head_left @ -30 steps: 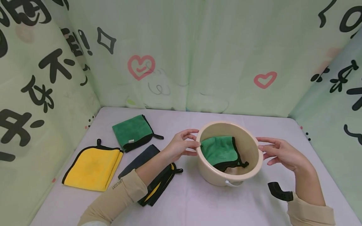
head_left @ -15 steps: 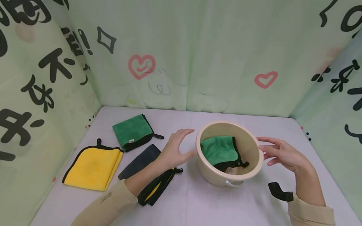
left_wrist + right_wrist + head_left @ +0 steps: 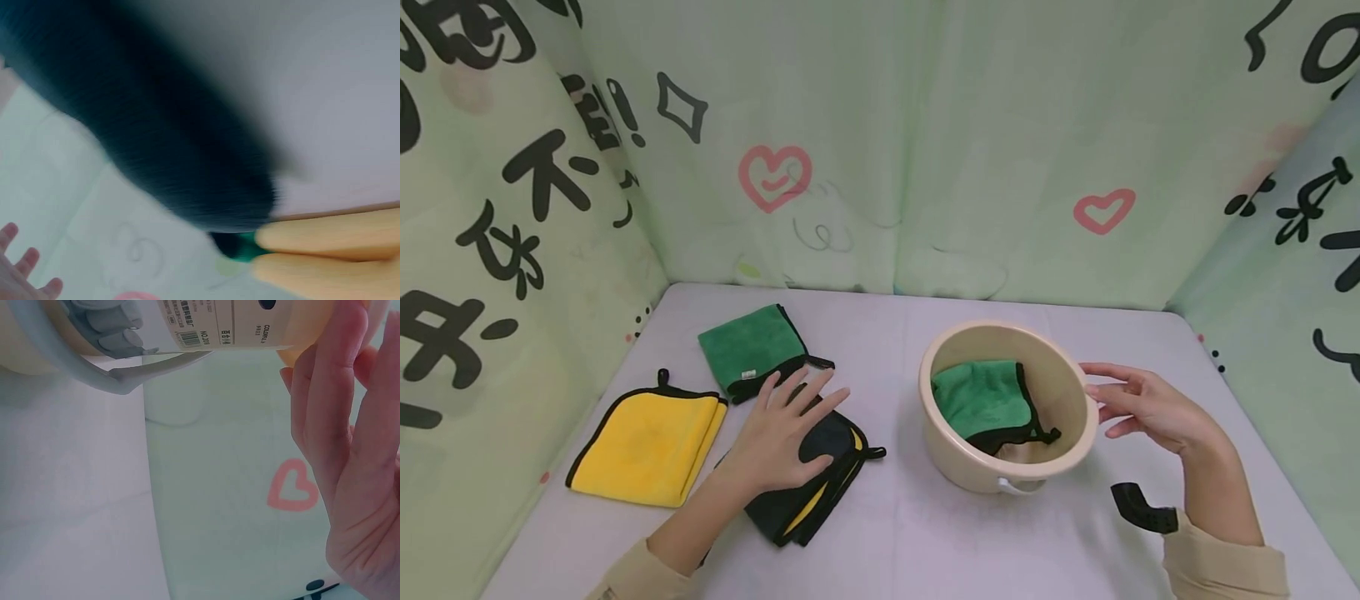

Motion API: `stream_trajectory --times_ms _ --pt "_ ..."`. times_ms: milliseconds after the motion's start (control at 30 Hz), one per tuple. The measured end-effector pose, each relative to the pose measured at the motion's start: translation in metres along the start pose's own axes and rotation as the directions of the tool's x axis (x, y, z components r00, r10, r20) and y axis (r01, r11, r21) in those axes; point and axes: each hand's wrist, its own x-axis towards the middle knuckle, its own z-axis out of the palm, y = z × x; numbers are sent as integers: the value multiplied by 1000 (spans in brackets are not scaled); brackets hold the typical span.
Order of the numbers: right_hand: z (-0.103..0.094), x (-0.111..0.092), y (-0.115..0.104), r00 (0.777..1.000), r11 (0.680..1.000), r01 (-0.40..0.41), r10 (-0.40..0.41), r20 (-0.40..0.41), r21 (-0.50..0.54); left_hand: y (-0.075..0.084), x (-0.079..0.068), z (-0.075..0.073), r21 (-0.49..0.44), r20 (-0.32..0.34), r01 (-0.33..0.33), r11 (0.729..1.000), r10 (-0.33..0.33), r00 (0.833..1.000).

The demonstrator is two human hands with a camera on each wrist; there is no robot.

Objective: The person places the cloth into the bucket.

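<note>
My left hand (image 3: 786,437) hovers with spread fingers over a folded dark navy cloth (image 3: 827,475) with yellow showing in its folds, overlapping it in the head view. In the left wrist view, its fingertips (image 3: 28,259) enter at the lower left, and the blurred dark cloth (image 3: 150,119) fills the upper middle. My right hand (image 3: 1153,408) stays at the right side of a cream bucket (image 3: 947,462), fairly straight fingers against the outside near the rim. A green cloth (image 3: 981,400) with black edging lies inside the bucket. The right wrist view shows the bucket's label (image 3: 206,322) beside the fingers (image 3: 331,381).
A folded yellow cloth (image 3: 640,446) with black edging lies at the left of the white table (image 3: 940,550). Behind the dark cloth is another green cloth (image 3: 748,346). Printed pale green curtains (image 3: 865,167) enclose the back and sides. The bucket's grey handle (image 3: 119,378) hangs down.
My left hand has let go of the bucket's left side and moved left, to above the dark cloth, its fingers spreading. The right hand and the bucket have stayed in place.
</note>
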Motion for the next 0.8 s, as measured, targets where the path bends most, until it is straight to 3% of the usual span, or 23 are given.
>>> stream_trajectory --times_ms 233,467,800 --pt "-1 0 -1 1000 1000 -10 10 2 -13 -11 -31 11 22 57 -38 999 36 998" --pt "1 0 -3 1000 999 -19 19 -1 -28 -26 -54 8 33 140 -15 999 10 990" --pt "0 1 -3 1000 999 -22 22 3 -37 -36 -70 -3 20 340 28 999 -34 940"
